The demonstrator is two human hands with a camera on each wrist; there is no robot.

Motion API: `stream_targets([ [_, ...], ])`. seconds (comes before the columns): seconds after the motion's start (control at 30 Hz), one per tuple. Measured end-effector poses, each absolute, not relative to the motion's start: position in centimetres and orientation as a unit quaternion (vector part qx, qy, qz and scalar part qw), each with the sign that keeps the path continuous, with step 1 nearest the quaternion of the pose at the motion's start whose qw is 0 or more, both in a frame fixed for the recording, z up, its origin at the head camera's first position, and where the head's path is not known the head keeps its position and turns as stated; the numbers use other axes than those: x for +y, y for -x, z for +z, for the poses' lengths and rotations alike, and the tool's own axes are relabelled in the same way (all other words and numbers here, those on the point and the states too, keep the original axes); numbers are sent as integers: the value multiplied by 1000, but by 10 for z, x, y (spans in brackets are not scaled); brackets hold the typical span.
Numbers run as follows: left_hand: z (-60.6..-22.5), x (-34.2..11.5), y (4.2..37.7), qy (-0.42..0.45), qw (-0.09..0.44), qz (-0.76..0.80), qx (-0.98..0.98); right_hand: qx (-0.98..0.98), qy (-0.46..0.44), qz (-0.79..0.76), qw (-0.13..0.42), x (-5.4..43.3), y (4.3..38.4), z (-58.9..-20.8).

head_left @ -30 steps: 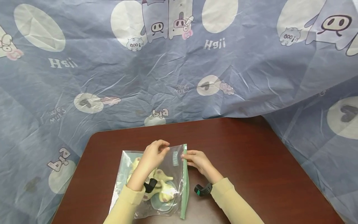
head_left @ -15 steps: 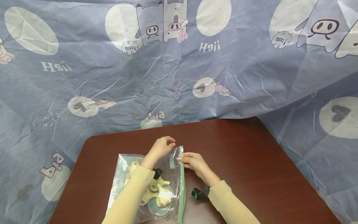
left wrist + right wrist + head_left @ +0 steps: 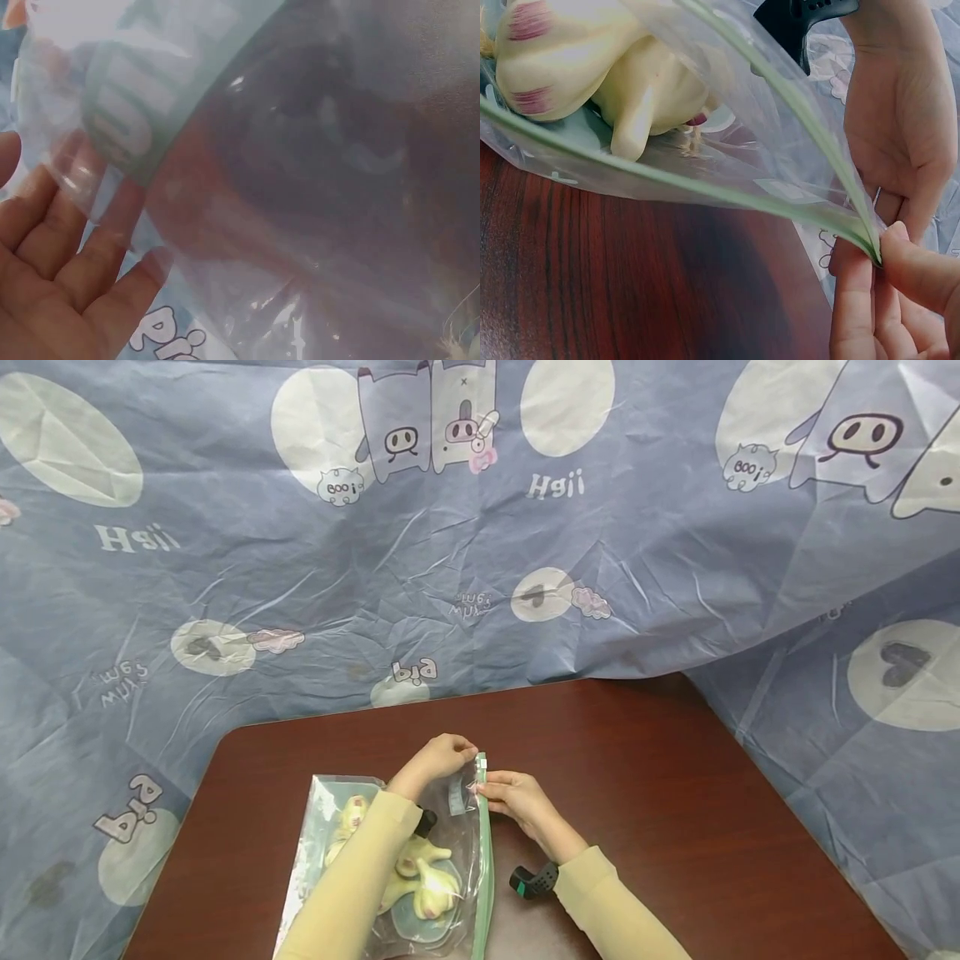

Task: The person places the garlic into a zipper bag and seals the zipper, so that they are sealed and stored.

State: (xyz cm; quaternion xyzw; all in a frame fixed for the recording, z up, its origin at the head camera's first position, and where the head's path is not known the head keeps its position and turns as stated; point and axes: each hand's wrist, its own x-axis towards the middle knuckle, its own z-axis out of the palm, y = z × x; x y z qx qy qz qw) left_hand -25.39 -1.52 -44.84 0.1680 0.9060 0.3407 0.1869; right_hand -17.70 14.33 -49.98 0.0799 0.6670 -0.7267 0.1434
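A clear zip bag (image 3: 465, 852) with a green zip edge (image 3: 484, 877) lies on its side with its mouth to the right. Several garlic bulbs (image 3: 435, 890), with purple patches, are inside. My right hand (image 3: 525, 802) pinches the far end of the zip edge between thumb and fingers; the two green strips spread apart from that corner (image 3: 870, 244). My left hand (image 3: 441, 757) reaches over the bag to the same corner, fingertips beside a small white piece (image 3: 482, 763). In the left wrist view its fingers (image 3: 71, 255) are loosely bent, partly behind the film, thumb apart.
The bag rests on a dark red-brown table (image 3: 637, 810) with rounded back corners. Behind it hangs a blue cloth (image 3: 375, 552) with cartoon pigs. A black wrist strap (image 3: 534, 882) hangs at the right wrist.
My left hand has moved right, from over the bag's film to its far zip corner. The right hand keeps its pinch there. The whole head view has shifted slightly.
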Motion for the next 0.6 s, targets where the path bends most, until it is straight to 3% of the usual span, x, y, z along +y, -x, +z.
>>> stream_targets([
  [0.6, -451, -15, 256, -173, 194, 337, 905, 655, -88, -739, 129, 144, 176, -504],
])
